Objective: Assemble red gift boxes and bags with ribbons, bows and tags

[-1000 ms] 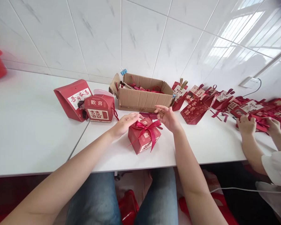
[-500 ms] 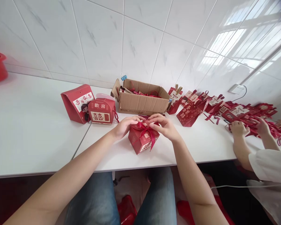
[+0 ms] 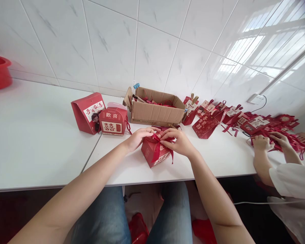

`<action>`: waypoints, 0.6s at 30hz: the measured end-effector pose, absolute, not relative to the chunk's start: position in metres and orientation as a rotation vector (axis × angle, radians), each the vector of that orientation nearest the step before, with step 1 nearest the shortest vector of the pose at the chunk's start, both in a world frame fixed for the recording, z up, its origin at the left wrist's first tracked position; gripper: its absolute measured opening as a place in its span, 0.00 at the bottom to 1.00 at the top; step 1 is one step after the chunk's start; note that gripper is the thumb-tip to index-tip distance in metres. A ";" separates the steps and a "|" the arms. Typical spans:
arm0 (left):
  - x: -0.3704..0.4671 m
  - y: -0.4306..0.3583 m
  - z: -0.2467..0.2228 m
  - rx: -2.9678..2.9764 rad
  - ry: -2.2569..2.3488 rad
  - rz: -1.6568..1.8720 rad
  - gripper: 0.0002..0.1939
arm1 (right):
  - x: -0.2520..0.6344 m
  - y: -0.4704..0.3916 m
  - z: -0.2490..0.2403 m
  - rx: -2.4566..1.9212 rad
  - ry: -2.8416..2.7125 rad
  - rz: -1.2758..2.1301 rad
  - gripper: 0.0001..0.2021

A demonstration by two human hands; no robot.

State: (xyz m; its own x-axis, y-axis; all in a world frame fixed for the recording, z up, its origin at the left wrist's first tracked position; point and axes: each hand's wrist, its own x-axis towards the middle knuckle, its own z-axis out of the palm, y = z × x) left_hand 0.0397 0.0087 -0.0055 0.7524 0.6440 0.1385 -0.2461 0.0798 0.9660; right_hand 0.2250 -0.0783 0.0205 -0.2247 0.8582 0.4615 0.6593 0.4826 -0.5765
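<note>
Scene: A seated person works at a white tabletop (image 3: 40, 142) set against a tiled wall.
Left hand: The left hand (image 3: 138, 137) rests on the left top edge of a small red gift box (image 3: 155, 154), fingers curled and pressed to the ribbon.
Right hand: The right hand (image 3: 176, 141) sits over the box top, fingers pinching the red ribbon bow (image 3: 159, 141).
Box position: The box stands on the tabletop near its front edge, just in front of an open cardboard carton (image 3: 157, 110).
Progress: The box is closed and the ribbon is around it, tails hanging down the front; the bow appears to be getting its final shaping, and the box has not been set aside.
Finished pieces: A red house-shaped gift box (image 3: 113, 121) and a larger red folded box (image 3: 87, 112) stand to the left.
Neighbour: A co-worker's hands (image 3: 263, 143) handle red tags and ribbons (image 3: 269, 123) at right.
</note>
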 end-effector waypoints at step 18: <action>0.040 0.011 -0.009 1.592 0.513 0.717 0.13 | 0.220 -0.071 0.009 -1.240 -1.960 0.297 0.05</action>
